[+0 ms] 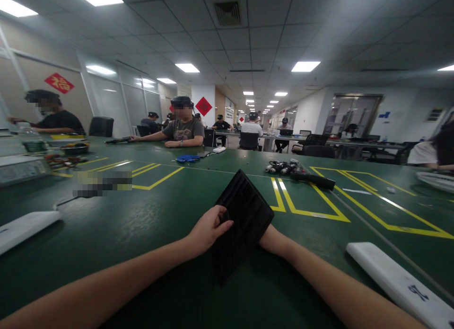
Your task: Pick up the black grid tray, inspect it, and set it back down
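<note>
A black plastic tray point(244, 210) with raised dividers is held up at a tilt over the green table, its inner side partly facing me. My left hand point(209, 227) grips its left edge, the thumb lying across the divided side and the fingers bent at the rim. From the right, my right hand point(271, 239) reaches behind the lower right side of the tray and holds it there. The tray hides the fingers of that hand. Dark shadow blurs the tray's lower part.
The green table point(170, 272) bears yellow tape outlines point(319, 215). White blocks lie left point(28, 227) and right point(400, 281). Farther off are a bundle of dark metallic parts point(283, 167), a black elongated object point(314, 180) and a blue item point(187, 158). A person point(184, 130) sits across the table.
</note>
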`<state>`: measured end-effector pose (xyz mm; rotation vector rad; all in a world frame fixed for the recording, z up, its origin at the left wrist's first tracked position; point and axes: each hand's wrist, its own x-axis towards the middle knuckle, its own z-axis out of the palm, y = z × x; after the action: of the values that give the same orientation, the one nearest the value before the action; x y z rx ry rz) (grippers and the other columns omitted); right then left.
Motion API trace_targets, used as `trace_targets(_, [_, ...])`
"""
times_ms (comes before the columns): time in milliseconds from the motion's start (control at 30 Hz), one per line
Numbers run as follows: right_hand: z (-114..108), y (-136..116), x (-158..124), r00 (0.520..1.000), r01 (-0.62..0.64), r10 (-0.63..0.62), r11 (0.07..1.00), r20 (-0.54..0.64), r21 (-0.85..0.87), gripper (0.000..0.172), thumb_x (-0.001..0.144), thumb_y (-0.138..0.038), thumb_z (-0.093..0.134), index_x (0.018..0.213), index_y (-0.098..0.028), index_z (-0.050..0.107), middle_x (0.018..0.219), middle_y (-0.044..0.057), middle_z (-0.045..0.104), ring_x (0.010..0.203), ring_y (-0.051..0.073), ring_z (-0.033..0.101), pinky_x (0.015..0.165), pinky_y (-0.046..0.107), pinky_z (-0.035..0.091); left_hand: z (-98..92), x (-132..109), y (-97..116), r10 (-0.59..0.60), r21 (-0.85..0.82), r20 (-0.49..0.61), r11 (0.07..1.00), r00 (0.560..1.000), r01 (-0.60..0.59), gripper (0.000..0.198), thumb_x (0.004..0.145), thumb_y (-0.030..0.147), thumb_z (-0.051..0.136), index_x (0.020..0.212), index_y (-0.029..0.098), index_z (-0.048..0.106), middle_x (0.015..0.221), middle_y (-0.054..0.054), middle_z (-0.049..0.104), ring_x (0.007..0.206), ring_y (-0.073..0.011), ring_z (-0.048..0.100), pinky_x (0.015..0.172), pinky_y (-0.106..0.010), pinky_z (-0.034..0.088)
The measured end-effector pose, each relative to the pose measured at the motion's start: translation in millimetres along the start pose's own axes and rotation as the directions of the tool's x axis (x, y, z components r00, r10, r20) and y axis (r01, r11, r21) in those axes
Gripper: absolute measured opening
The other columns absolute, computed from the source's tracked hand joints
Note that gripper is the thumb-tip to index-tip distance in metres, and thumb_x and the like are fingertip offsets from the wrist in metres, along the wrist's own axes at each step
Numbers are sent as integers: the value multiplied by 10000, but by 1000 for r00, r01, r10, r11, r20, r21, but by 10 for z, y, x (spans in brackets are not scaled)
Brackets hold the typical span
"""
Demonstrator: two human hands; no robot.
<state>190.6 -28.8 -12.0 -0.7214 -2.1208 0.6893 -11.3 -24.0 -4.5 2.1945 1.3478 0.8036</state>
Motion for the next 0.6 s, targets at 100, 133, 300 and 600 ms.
trace_targets(100, [-25, -6, -13, 997, 69, -68, 995, 28, -68, 405, 803, -388, 477, 1191, -277, 508, 1247, 30, 520, 1177, 236, 427, 1039, 435, 262, -9, -25, 62, -3, 31, 20, 1000, 1000, 2, 449, 733, 487, 506, 1039, 161, 462, 720, 11, 476, 625, -128, 425, 557, -248, 331])
trace_targets(133, [-29, -8, -14, 995, 90, -86, 991, 41, -100, 403, 804, -385, 474, 1193, -286, 506, 1254, 24, 517, 1173, 238, 432, 1044, 434, 254, -18, -28, 81, -3, 40, 25, 999, 1000, 2, 454, 730, 489, 508, 1040, 159, 463, 744, 3, 487, 637, -130, 431, 558, -249, 330])
trace_targets(300, [0, -10, -7, 994, 106, -101, 981, 37, -160, 437, 816, -338, 460, 1250, -288, 444, 1307, 16, 467, 1201, 236, 407, 1045, 431, 259, -109, 40, 128, -10, -21, 94, 1000, 996, 12, 441, 682, 461, 577, 991, 156, 499, 761, 3, 507, 634, -122, 439, 550, -243, 334])
trace_targets(600, [-42, -160, -36, 999, -18, 23, 991, 34, -131, 508, 758, -331, 556, 1249, -253, 455, 1314, 55, 455, 1215, 262, 389, 1053, 438, 248, -685, 380, -332, -716, -810, -271, 531, 644, 250, 272, 665, -79, 395, 779, 148, 490, 679, 23, 454, 505, -49, 440, 495, -169, 407])
